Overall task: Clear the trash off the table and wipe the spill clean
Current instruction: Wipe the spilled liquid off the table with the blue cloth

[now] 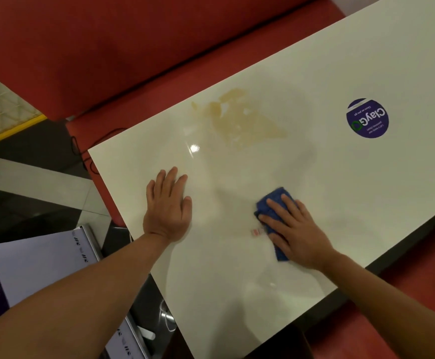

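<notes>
Low in the frame, the right hand [295, 229] lies flat on a blue cloth [274, 218], fingers spread and pressing it onto the white worktop [237, 294]. Left of it, at mid-frame, the left hand [168, 206] rests palm down on the bare surface, fingers straight and close together, holding nothing. Farther up, above centre, a tan spill [239, 117] stains the worktop, well apart from the cloth. A round purple sticker [367, 117] sits at upper right.

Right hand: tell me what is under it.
The right hand presses flat on a folded blue cloth lying on the white table. The hand covers most of the cloth; the table beneath is hidden.
</notes>
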